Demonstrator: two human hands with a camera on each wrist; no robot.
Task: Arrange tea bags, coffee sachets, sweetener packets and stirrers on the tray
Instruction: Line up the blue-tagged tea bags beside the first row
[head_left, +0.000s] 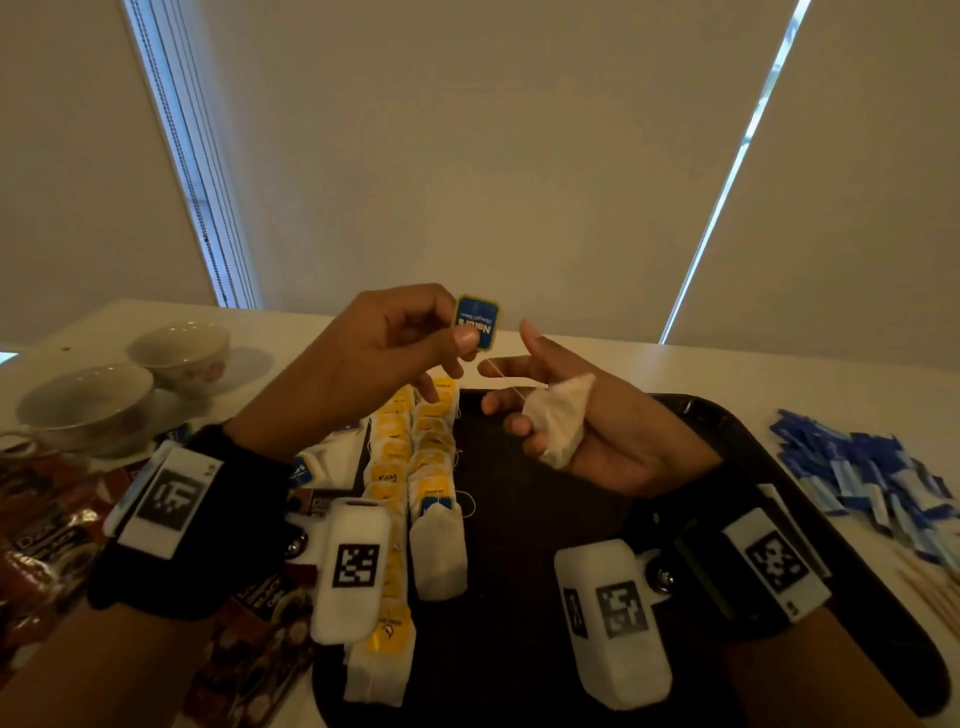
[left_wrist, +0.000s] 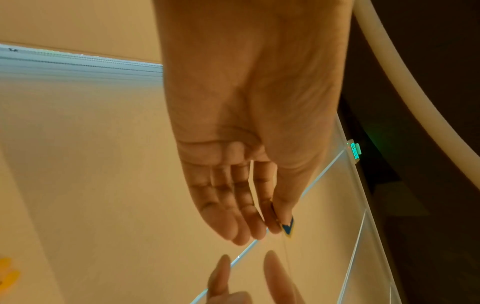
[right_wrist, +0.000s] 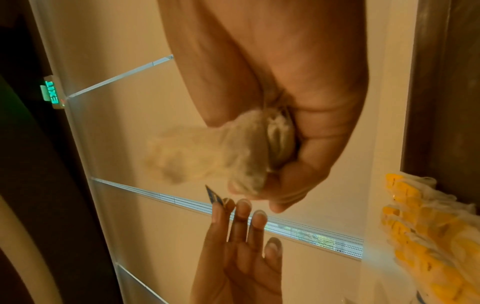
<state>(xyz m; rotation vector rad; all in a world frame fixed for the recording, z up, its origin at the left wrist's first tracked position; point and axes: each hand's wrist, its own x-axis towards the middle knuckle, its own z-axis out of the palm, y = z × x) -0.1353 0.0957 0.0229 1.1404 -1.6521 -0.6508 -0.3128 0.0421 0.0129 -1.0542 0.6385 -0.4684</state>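
Above the dark tray (head_left: 727, 431), my left hand (head_left: 465, 335) pinches the blue paper tag (head_left: 475, 322) of a tea bag between thumb and forefinger. A thin string (head_left: 501, 379) runs from the tag down to the white pouch (head_left: 558, 418). My right hand (head_left: 524, 405) lies palm up and grips that pouch with its lower fingers, thumb and forefinger stretched out. The left wrist view shows the tag (left_wrist: 287, 227) edge-on at the fingertips. The right wrist view shows the crumpled pouch (right_wrist: 233, 152) in the curled fingers. Rows of yellow-tagged tea bags (head_left: 410, 447) fill the tray's left side.
One blue-tagged tea bag (head_left: 439, 545) lies on the tray beside the yellow rows. Blue sweetener packets (head_left: 872, 478) and wooden stirrers (head_left: 935, 592) lie right of the tray. Coffee sachets (head_left: 47, 530) and two cups (head_left: 88, 405) stand to the left.
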